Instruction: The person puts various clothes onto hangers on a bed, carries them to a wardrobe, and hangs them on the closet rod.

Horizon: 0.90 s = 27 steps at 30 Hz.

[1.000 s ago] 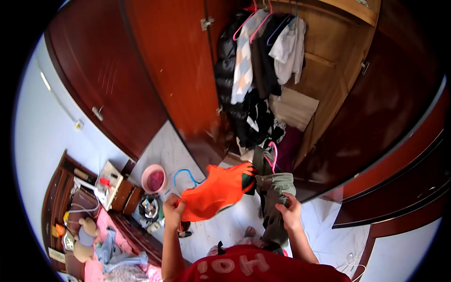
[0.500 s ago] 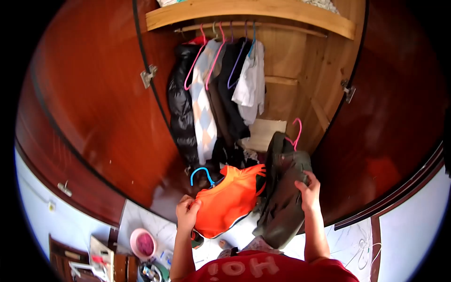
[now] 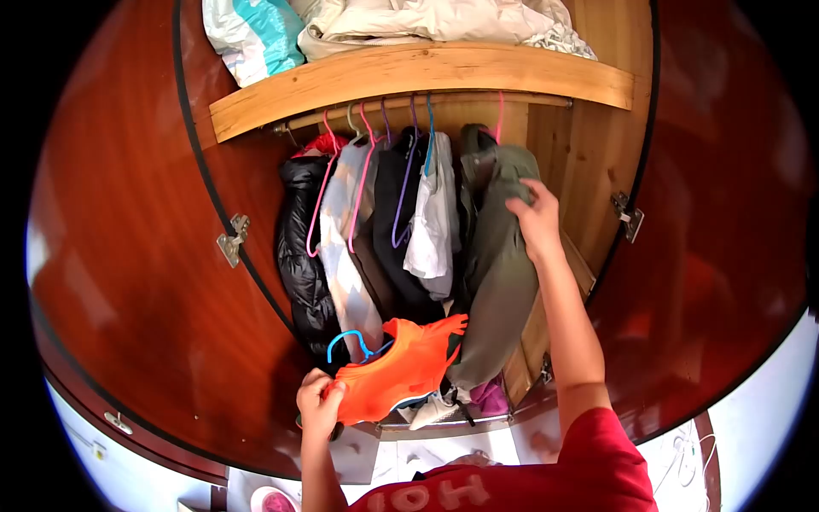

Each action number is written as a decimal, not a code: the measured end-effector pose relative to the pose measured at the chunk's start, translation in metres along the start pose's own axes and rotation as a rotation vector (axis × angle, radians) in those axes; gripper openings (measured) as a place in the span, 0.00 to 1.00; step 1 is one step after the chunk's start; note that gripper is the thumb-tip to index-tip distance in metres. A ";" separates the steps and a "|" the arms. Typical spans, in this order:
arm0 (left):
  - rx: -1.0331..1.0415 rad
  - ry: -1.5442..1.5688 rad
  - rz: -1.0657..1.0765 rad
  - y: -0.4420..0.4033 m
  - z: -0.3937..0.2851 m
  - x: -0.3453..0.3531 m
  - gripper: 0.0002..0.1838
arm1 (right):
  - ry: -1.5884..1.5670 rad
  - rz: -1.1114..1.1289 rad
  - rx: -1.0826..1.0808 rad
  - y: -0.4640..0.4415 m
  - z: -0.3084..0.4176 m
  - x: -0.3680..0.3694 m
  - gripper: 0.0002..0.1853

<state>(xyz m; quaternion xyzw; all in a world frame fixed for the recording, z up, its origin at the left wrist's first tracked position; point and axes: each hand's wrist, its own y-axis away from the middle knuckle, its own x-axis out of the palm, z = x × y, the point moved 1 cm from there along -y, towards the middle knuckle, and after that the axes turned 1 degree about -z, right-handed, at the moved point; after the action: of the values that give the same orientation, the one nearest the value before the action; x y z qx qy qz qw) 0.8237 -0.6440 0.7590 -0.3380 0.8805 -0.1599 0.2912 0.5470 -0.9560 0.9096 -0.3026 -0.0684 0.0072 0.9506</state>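
My left hand is closed on the edge of an orange sleeveless top, low in front of the wardrobe. A light-blue hanger sticks out of the top's neck. Raised to the right, my right hand grips the shoulder of an olive-green jacket. The jacket's pink hanger reaches up to the wooden rod; I cannot tell whether its hook rests on it. Left of the jacket hangs a white shirt on a blue hanger.
Further left hang dark clothes, a checked sweater and a black puffer jacket. Bedding and a blue-white bag fill the shelf. Wardrobe doors stand open on both sides, with metal hinges. Purple cloth lies at the wardrobe's bottom.
My right hand has lifted the olive jacket up to rod height beside the white shirt. The orange top stays low in my left hand. The view has tilted upward, showing more shelf.
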 end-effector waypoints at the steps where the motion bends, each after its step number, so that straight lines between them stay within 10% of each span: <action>1: 0.000 -0.008 -0.005 -0.002 -0.002 0.000 0.09 | 0.005 0.000 -0.019 -0.021 -0.004 0.011 0.24; 10: 0.105 -0.132 0.000 -0.011 -0.013 0.024 0.08 | 0.630 0.066 -0.104 -0.086 -0.084 0.077 0.28; 15: 0.127 -0.110 0.091 -0.022 -0.012 0.033 0.08 | 0.496 0.027 -0.609 0.047 -0.027 0.042 0.25; 20: 0.150 0.020 0.282 -0.043 -0.015 0.057 0.11 | 0.433 1.012 0.248 0.178 -0.035 -0.042 0.22; 27: 0.313 0.455 0.702 -0.065 -0.054 0.159 0.05 | 0.228 0.863 0.614 0.235 -0.005 -0.152 0.11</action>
<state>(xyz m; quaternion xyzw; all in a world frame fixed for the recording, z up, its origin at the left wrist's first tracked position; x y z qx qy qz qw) 0.7268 -0.7959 0.7677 0.0733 0.9488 -0.2530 0.1745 0.4039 -0.7752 0.7509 -0.0102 0.1710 0.3836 0.9075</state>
